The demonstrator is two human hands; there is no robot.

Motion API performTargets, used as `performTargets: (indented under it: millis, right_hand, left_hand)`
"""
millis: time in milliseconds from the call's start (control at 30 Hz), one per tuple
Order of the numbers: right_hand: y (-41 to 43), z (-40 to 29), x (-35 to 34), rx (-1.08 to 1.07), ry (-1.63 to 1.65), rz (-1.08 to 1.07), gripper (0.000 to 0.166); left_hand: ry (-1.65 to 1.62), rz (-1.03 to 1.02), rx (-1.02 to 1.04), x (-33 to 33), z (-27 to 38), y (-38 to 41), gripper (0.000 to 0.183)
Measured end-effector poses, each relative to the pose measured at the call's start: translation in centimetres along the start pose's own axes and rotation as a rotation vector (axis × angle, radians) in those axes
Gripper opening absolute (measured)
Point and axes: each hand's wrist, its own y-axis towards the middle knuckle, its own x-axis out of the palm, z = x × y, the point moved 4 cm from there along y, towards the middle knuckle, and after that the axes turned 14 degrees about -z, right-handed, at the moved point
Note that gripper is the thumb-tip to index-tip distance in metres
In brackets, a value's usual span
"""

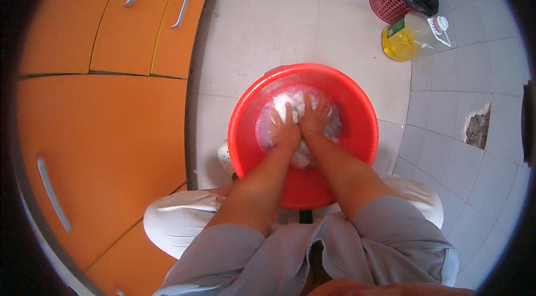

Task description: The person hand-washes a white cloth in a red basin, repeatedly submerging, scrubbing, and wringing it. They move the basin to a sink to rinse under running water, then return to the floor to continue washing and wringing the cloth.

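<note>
A red plastic basin stands on the floor between my knees. Inside it, white cloth lies in shallow, cloudy water. My left hand presses down on the cloth with its fingers spread, and the fingertips are partly under the water. Beside it, my right hand rests flat on the same cloth, fingers apart. The two hands nearly touch at the thumbs. Neither has its fingers closed around anything.
Orange cabinets with metal handles line the left side. At the upper right are a pink lattice wastebasket with a black liner and a plastic jug of yellow liquid. A tiled wall with one broken tile bounds the right.
</note>
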Motion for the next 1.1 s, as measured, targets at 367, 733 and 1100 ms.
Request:
performTargets:
  millis: [367,733,1100]
  right_hand:
    - [7.8,2.1,6.6,-0.062,0.218,-0.514,0.057]
    - [-6.1,-6.7,-7.2,-0.36,0.135,-0.048,0.048]
    - [0.0,-2.1,-3.1,-0.213,-0.046,0.138,0.058]
  left_hand:
    - [-0.33,-0.175,-0.064,7.9,-10.6,17.4,0.038]
    - [-2.128,-0.67,0.276,2.0,-1.1,7.7,0.051]
    - [0.216,0.5,0.033,-2.2,0.0,-0.7,0.072]
